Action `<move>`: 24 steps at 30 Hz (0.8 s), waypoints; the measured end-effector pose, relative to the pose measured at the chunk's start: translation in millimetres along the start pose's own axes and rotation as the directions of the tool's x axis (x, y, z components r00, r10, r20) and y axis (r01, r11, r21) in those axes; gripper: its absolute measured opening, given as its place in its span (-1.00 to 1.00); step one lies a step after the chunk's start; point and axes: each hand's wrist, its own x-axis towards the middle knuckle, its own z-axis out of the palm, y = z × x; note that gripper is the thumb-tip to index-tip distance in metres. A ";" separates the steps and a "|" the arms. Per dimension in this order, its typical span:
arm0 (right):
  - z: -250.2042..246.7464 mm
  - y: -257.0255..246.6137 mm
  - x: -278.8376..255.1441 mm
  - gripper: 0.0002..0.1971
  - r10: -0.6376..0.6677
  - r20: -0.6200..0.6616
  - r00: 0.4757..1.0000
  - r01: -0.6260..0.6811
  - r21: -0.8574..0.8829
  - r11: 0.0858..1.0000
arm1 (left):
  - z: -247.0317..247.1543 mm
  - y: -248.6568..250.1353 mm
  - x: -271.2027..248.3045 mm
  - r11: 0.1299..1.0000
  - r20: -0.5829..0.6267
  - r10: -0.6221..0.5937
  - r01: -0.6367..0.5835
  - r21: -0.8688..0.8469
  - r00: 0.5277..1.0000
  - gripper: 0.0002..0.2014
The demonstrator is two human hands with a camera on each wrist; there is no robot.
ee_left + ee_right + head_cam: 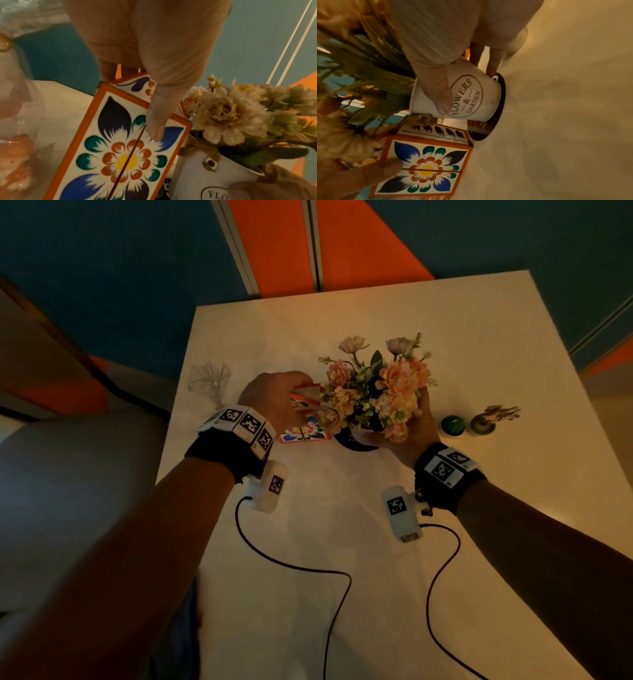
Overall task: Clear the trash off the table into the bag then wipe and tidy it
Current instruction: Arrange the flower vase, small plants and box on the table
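Thumb and fingers of the right hand [436, 56] wrap the white flower pot [465, 97], thumb laid across its "FLOWERS & GARDEN" label and fingers curled round the far wall, so the grasp is closed firmly on it. The pot sits on, or barely above, a dark round coaster [489, 129]; I cannot tell whether it is lifted clear. Beside the pot, the left hand [154, 54] pinches the painted floral box [120, 142] by its top edge, thumb pressed on the front face near the seam, fingers behind. The box stands upright and touches or nearly touches the pot's left wall.

Outward from the pot, the white table [376, 594] carries a clear plastic wrapper [209, 380] well to the left near the edge, and two small green plant ornaments [467, 424] just to the right. No bag or cloth shows in any view.

Judging by this, the tidying step is in hand: pot and box are being arranged together at the table's middle. The next move likely calls for setting both down squarely, pot centred on the coaster, keeping the blooms from snagging the box, then releasing. The wrapper still looks like trash to bag.
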 end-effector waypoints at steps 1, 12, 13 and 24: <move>0.1 0.5 0.1 0.03 0.004 0.002 1.000 -0.004 0.001 1.000 | 0.9 -0.6 -0.2 1.000 -0.003 0.003 -0.003 -0.008 1.000 -0.40; -23.9 -12.9 -24.6 0.10 0.235 0.005 0.972 -0.234 -0.076 0.969 | -7.1 7.0 -14.4 0.997 -0.014 -0.038 0.036 -0.072 0.999 -0.19; -33.3 -15.3 -34.8 -0.03 0.245 -0.018 0.969 -0.246 -0.131 0.961 | -12.2 9.3 -22.0 0.996 -0.097 -0.049 0.042 -0.075 0.994 -0.25; -126.5 -11.2 -73.5 -0.70 0.129 0.001 0.992 -0.098 -0.636 0.765 | 103.6 117.5 -78.1 0.887 -0.163 0.428 -0.448 -0.113 0.889 -0.83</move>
